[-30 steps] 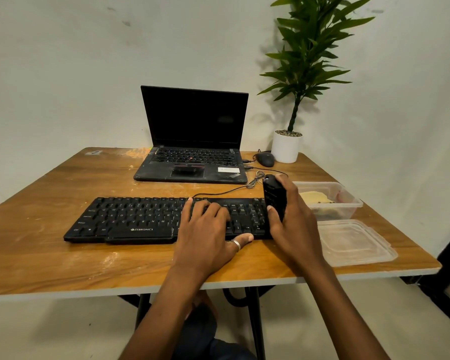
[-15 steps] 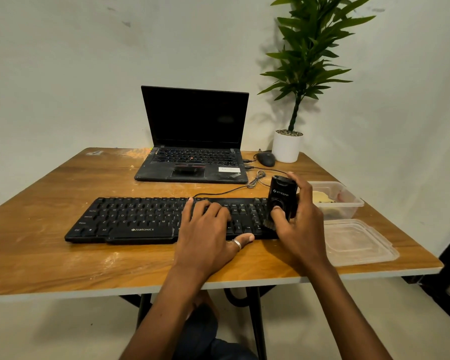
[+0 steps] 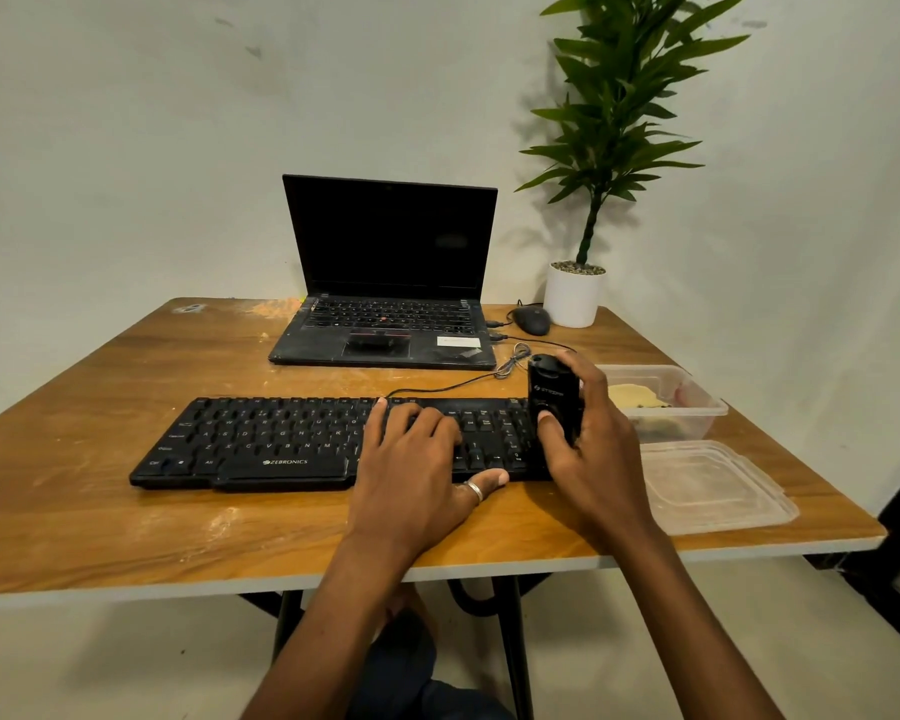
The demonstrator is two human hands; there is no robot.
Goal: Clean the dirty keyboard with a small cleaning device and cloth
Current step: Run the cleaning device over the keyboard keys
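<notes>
Gripping the small black handheld cleaning device (image 3: 554, 402) upright, the right hand (image 3: 591, 449) should sweep slowly; the left hand (image 3: 417, 459) pressed flat, steadying the black plastic keyboard (image 3: 281, 439).

Black keyboard (image 3: 281, 444) with white legends and logo. Black also for the cleaning device (image 3: 554, 400) at its right end, the far laptop (image 3: 385, 252) with one red dot, and the mouse (image 3: 531, 320). Brown wood grain with pale smears on the table (image 3: 100, 485). White pot (image 3: 572, 299), green leaves (image 3: 622, 111) far right. Pale yellow cloth (image 3: 632, 394) in a clear tub (image 3: 687, 426).
</notes>
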